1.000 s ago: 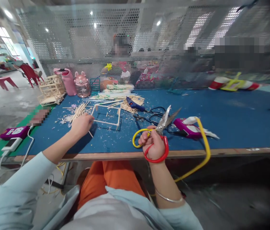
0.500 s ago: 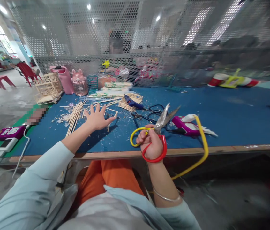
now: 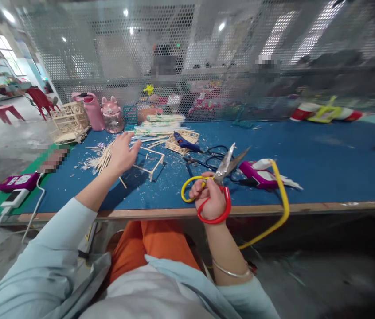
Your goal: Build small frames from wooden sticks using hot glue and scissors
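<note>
My left hand [image 3: 121,155], my right hand [image 3: 213,203], that's two! One pair of scissors [image 3: 223,173], one glue gun [image 3: 186,142], one bangle [image 3: 230,272]! Two bottles [image 3: 93,114] [image 3: 112,118], two power strips [image 3: 19,182] [image 3: 259,176], two red chairs [image 3: 4,110] [image 3: 41,101], and sticks [image 3: 105,160], too many for me to count!

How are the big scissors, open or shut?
Open. The scissors in the right hand have their two blades spread apart.

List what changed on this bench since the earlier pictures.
The left hand, at first bunched at the near left corner of the stick frame, opened and spread over it, then shifted left toward the stick bundle. The frame's near right corner now sits further left. The right hand still holds the scissors, blades open; the purple tool stayed put.
</note>
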The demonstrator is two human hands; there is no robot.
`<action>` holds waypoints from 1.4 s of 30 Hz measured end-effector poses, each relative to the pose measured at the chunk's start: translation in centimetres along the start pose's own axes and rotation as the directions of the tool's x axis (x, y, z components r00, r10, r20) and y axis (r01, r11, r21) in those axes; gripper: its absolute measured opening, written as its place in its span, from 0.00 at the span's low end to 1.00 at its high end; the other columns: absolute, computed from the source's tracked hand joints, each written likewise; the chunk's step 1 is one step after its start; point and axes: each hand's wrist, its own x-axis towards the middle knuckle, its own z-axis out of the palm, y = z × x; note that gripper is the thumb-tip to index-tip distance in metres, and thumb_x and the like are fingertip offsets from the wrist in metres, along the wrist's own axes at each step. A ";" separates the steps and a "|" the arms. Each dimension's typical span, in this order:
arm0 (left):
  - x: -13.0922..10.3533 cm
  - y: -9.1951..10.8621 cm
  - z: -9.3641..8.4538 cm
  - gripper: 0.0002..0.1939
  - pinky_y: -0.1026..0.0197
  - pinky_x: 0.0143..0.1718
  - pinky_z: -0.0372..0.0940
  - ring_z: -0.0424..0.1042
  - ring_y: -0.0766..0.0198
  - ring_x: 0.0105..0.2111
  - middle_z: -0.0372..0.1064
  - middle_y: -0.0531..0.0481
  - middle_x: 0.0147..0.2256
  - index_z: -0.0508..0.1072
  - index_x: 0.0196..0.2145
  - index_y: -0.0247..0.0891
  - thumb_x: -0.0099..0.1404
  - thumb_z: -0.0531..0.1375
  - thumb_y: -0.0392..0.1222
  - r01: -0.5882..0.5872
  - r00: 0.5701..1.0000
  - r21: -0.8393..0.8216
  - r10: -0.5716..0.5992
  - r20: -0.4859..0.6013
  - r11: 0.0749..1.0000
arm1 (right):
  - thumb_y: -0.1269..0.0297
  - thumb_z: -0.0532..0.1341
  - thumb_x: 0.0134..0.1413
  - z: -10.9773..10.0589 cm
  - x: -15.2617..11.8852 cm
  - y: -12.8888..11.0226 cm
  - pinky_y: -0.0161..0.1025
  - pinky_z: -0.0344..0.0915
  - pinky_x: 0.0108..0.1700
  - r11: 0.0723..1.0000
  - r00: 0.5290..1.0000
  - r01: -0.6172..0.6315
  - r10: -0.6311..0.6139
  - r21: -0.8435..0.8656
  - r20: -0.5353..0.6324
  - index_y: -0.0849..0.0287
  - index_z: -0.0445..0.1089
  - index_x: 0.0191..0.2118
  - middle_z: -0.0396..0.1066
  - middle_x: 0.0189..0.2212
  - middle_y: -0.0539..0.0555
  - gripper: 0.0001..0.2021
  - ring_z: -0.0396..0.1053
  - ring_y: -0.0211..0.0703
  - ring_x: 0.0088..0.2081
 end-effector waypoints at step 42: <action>2.6 -1.2 0.5 0.32 0.34 0.58 0.39 0.33 0.47 0.65 0.32 0.44 0.66 0.43 0.65 0.36 0.67 0.35 0.53 -0.198 0.724 0.282 -0.053 0.688 0.939 | 0.55 0.64 0.41 0.1 0.0 -0.1 0.30 0.56 0.18 1.000 1.000 0.004 -0.004 -0.013 -0.018 0.54 0.61 0.33 0.60 0.15 0.41 0.15 0.56 0.30 0.16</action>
